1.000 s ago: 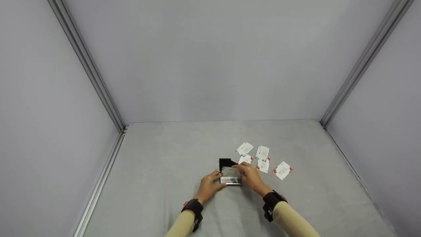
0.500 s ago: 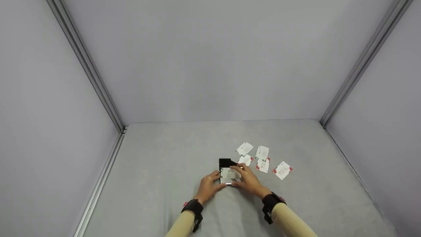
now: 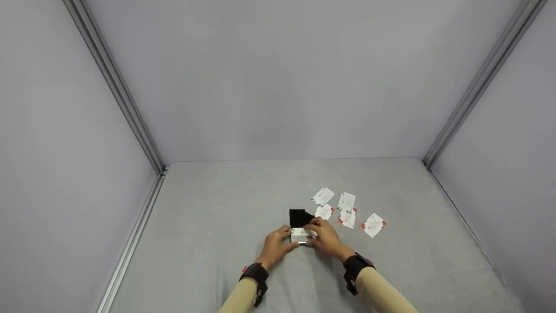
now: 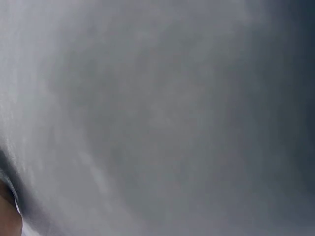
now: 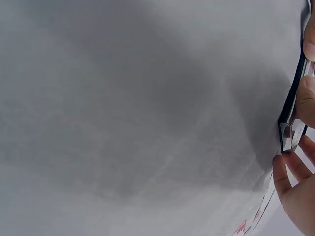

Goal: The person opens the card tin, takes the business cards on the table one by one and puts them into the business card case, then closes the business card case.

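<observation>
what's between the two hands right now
A small silver card case with a black flap, held by the left hand and right hand from either side. The head view shows it.

A staged recording booth, not a home: plain grey wall panels point(image 3: 278, 78), aluminium corner rails point(image 3: 115, 84), grey felt-covered tabletop point(image 3: 208, 234).

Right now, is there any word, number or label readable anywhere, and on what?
None can be read.
Loose cards: red and grey print, too small to read.
Card case between left hand and right hand: no legible marking.
Wrist views: blurred, no text.
</observation>
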